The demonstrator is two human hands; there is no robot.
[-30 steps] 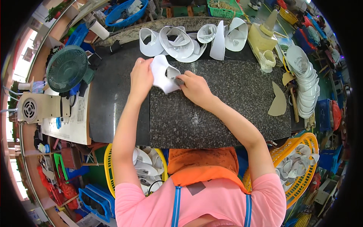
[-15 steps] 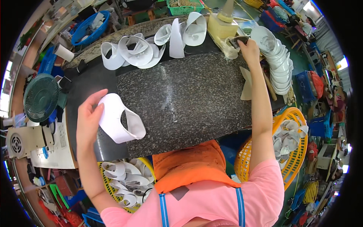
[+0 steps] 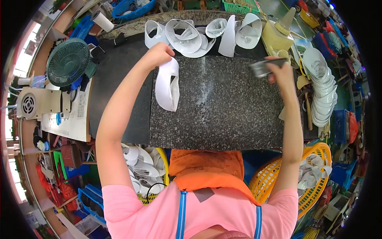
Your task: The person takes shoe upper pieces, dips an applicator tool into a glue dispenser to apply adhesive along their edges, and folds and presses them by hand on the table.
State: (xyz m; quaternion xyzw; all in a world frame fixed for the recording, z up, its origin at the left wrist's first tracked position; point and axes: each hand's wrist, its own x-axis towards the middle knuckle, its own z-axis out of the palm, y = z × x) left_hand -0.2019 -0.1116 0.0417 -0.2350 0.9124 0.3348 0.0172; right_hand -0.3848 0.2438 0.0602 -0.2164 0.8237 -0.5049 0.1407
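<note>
My left hand (image 3: 160, 55) is closed on the upper end of a white shoe upper (image 3: 162, 89), which hangs over the dark stone worktop (image 3: 223, 107) with its slit-like opening facing right. My right hand (image 3: 281, 73) grips a flat, dark-handled brush (image 3: 262, 68), smeared by motion, above the worktop's right part. Just beyond that hand stands a yellowish glue pot (image 3: 274, 38) with a cone-shaped top. Along the far edge sit several white shoe uppers (image 3: 185, 38), some overlapping. A nested row of white shoe uppers (image 3: 323, 93) curves down the right side.
Baskets of white pieces flank my orange apron (image 3: 207, 163): a yellow basket (image 3: 164, 161) at left and an orange-yellow basket (image 3: 270, 175) at right. A green fan (image 3: 68, 61) and a beige machine (image 3: 34, 102) stand at left. A wooden-handled tool (image 3: 308, 111) lies at the right edge.
My left hand has carried the shoe upper farther away and to the right, turning it more upright. My right hand has brought the brush off the glue pot toward me. The view has shifted.
</note>
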